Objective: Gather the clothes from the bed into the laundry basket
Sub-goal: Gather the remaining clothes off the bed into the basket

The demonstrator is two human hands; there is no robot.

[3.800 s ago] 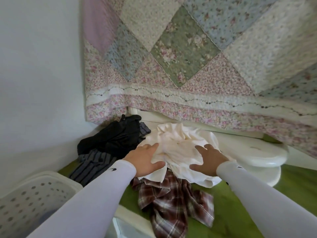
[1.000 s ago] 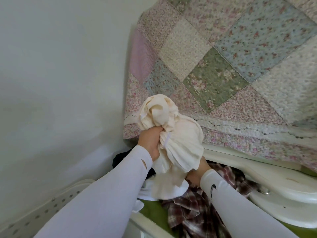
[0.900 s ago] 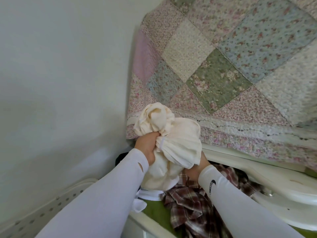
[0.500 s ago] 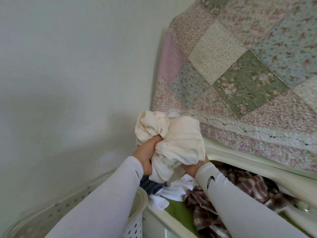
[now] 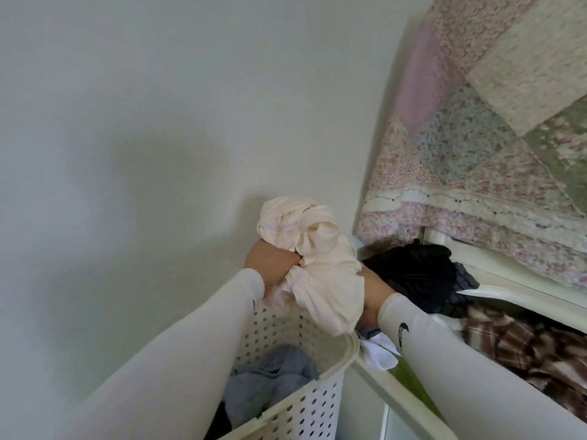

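Basket (image 5: 317, 404) mouth is left open below the held cream bundle (image 5: 320, 274); blue cloth (image 5: 273, 382) sits low inside. Passage is bounded by wall (image 5: 127, 154) on the left and bed frame (image 5: 381, 385) on the right.

Soft daylight, faint shadow on the wall (image 5: 165, 173), wide-angle bending, slight blur.

Patchwork floral quilt (image 5: 495, 147), pale plain wall (image 5: 143, 122)

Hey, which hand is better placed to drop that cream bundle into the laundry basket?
Left, probably. The left hand grips the cream bundle right above the laundry basket opening. The right hand holds the bundle's far side, over the bed's edge beside the black clothes.
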